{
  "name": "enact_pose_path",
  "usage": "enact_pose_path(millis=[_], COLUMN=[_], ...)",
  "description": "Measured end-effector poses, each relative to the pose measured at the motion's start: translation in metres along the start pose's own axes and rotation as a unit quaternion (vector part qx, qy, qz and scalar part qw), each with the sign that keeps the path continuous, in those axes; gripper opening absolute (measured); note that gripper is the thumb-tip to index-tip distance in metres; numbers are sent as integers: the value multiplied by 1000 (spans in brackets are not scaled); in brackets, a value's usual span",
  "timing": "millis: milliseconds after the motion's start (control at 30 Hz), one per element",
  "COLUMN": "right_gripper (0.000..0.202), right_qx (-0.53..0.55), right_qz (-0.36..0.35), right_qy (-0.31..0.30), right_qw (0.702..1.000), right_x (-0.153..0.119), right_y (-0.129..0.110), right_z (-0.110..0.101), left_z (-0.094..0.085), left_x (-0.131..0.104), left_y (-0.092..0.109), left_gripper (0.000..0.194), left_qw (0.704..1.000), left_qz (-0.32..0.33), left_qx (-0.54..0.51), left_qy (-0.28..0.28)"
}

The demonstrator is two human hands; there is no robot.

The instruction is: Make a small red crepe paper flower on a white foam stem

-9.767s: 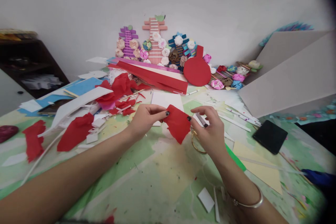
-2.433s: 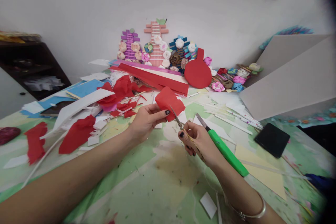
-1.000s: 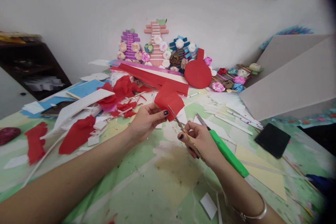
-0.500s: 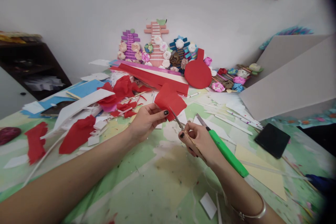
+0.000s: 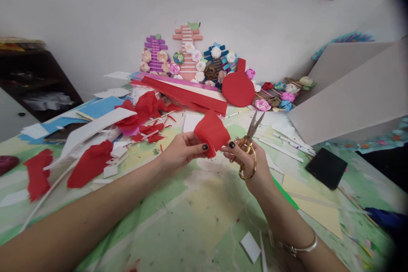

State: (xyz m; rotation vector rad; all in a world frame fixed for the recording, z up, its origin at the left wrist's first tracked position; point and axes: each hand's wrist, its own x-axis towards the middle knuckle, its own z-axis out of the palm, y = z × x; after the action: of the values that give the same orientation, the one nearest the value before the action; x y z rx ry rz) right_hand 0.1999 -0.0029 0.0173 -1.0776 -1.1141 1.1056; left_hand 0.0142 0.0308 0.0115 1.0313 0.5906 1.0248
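Observation:
My left hand (image 5: pixel 185 149) pinches the lower left edge of a small piece of red crepe paper (image 5: pixel 211 131), thumb on top. The piece is roughly square and held above the table. My right hand (image 5: pixel 250 157) is closed round gold-handled scissors (image 5: pixel 250 148), whose blades point up and away, slightly apart. The thumb and fingertips of that hand are at the lower right corner of the red piece; whether they grip it I cannot tell. A green-handled cutter (image 5: pixel 287 193) lies partly hidden under my right forearm.
Red paper scraps (image 5: pixel 91 163) and white strips (image 5: pixel 95 125) litter the left side. A red round paddle shape (image 5: pixel 239 87) leans among flower-decorated stick crafts (image 5: pixel 188 57) by the wall. At right are a black flat object (image 5: pixel 327 168), pale yellow paper (image 5: pixel 314 202) and a grey board (image 5: pixel 338 89).
The scissors have come away from the red piece and swung upright in my right hand, handles now showing. My right fingertips have moved to the paper's corner, and the piece has turned slightly.

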Motion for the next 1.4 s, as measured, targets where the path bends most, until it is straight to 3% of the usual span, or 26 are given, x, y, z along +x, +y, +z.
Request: enact_pose_path(millis=[100,200,533,667,933,1000,1233,1400], right_gripper=[36,35,30,31,33,35,31,27], right_qx=[-20,-43,-119,-111,-17,-4,-25,-92], right_qz=[-20,-35,-106,-94,-44,-26,-35,-28], right_qy=[2,28,63,75,84,91,77,55], right_qw=[1000,998,985,986,995,996,996,994], right_x=[1,1,-2,-3,-1,0,1,1], right_y=[2,2,3,1,4,6,11,2], right_z=[0,0,0,4,5,5,6,3], left_z=[3,6,8,14,9,7,9,5], left_x=[-2,-3,-8,-8,-3,-3,-6,-3], left_y=[-5,-8,-8,-9,-4,-3,-3,4], left_gripper=[26,27,43,47,28,25,26,26], left_qw=[997,994,995,998,992,991,997,991], left_qz=[-49,-76,-57,-41,-8,-3,-48,-22], left_qx=[30,38,-21,24,18,9,21,43], left_qy=[-56,-71,-82,-32,128,134,58,125])
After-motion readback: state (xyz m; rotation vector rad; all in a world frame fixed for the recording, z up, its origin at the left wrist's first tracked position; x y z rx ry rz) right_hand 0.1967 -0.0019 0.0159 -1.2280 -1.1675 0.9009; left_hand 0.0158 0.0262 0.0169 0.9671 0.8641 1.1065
